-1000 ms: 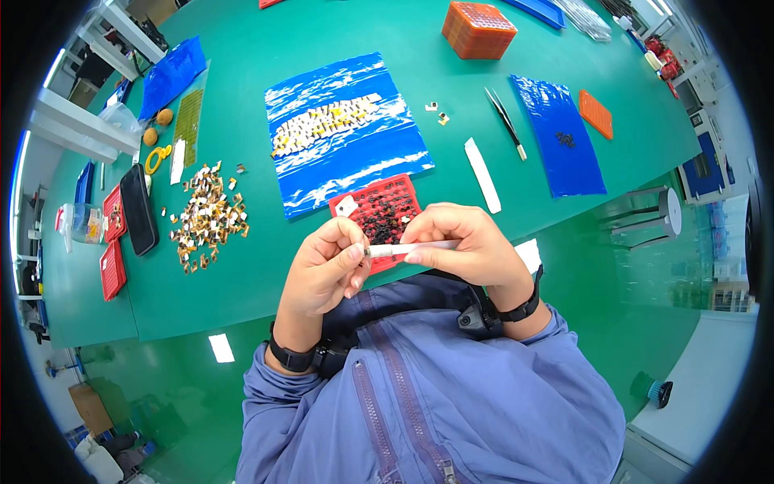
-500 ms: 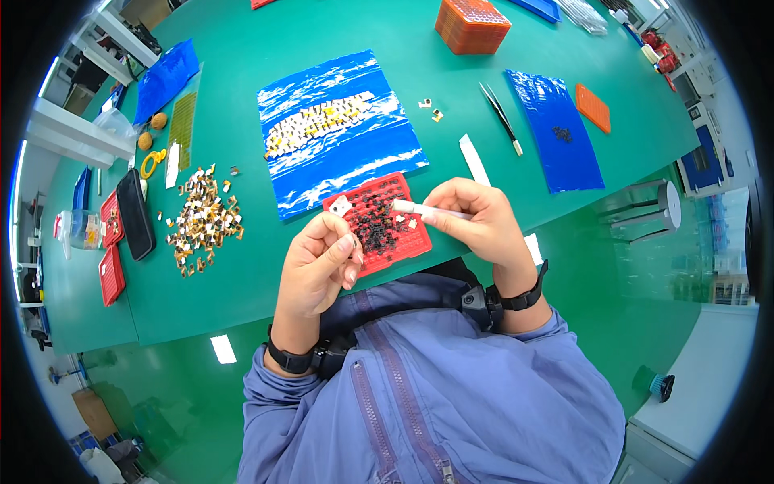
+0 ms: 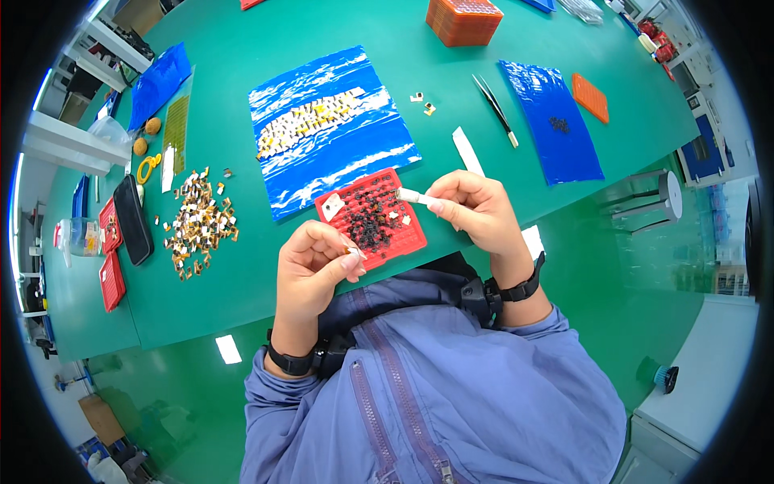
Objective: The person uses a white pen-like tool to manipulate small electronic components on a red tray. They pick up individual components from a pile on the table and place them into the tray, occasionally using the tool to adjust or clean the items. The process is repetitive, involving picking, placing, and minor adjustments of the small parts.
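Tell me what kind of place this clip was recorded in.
Probably an electronics assembly or sorting bench in a workshop: a long green work table, a red gridded tray of tiny dark parts, tweezers, and a pile of small gold-coloured pieces.

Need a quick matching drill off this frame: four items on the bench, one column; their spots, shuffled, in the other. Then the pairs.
Things:
1. red grid tray
2. tweezers
3. orange block
4. black pouch

Places:
A. far edge of the table, at the top
B. far left, beside the loose gold pieces
C. between the two hands
D. between the two blue sheets

Pairs: 1-C, 2-D, 3-A, 4-B
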### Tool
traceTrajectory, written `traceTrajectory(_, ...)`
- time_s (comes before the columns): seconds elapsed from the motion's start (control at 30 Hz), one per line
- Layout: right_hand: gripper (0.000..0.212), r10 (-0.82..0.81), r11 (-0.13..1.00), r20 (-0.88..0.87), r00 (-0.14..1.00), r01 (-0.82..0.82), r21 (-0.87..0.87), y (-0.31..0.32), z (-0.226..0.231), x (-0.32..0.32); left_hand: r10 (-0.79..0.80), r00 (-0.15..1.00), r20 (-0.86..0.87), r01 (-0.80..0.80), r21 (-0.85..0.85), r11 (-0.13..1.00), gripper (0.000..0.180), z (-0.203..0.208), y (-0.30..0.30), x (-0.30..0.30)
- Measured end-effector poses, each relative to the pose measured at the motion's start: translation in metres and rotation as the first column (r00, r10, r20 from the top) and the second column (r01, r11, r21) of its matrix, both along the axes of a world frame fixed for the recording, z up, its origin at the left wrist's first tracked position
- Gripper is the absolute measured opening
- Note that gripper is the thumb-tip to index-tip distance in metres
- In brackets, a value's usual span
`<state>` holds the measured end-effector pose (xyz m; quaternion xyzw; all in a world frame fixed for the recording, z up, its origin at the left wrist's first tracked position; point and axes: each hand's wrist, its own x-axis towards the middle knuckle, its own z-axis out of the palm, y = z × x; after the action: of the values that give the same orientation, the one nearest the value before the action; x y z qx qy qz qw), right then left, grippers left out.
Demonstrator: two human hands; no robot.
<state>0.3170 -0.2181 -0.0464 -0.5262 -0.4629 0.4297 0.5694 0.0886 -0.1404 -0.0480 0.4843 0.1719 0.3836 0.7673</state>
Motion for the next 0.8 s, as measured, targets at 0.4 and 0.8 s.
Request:
traceTrajectory(0.4, 0.01, 0.03, 0.999, -0.063, 0.998, -0.028, 0.029, -0.003, -0.004, 0.003, 0.515, 0.857, -0.018, -0.06, 0.989, 0.136, 0.018, 0.027, -0.009, -0.007)
traceTrajectory(0.8, 0.008, 0.037, 0.996, -0.05, 0.998, -0.033, 0.078, -0.008, 0.0, 0.004, 0.462, 0.878, -0.126, 0.222, 0.962, -0.16, 0.014, 0.08, 0.006, -0.002)
